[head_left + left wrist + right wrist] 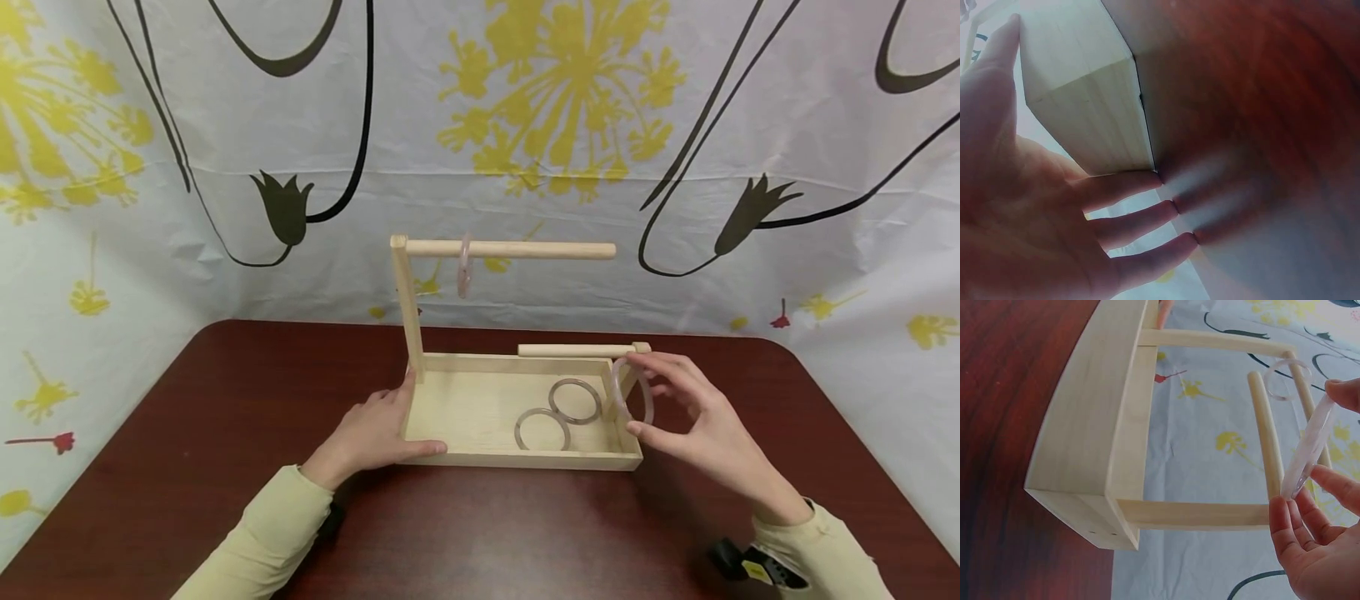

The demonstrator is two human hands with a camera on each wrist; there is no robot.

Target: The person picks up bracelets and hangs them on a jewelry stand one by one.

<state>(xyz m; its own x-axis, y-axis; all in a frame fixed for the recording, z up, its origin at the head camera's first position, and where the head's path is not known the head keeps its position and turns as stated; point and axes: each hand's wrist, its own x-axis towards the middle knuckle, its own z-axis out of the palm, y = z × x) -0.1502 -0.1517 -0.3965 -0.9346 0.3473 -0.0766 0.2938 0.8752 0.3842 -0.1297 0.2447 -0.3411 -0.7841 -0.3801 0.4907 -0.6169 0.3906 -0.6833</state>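
Ring in hand: one pale, translucent ring (1311,445), upright by the tray's right end, apparently on neither bar.
Right hand (693,408): pinches that ring between thumb and fingertips.
Left hand (375,425): fingers straight, spread around the tray's left front corner, thumb on the front wall; probably steadying it.
Tray (517,459): wooden, on the table (480,525); two more rings (575,382) lie flat inside, touching.
Lower bar (573,351): bare; joined at the right to the short post (1197,514), free at the left. Whether the held ring touches it, I cannot tell.
Upper bar (536,250): free at the right; a hung ring (463,279) sits near the tall post (409,308).
Step in hand: seemingly carrying a ring to a bar, with one already hung.
Next move: likely calls for squaring the ring's opening to a free end, leftmost for the lower bar, rightmost for the upper.
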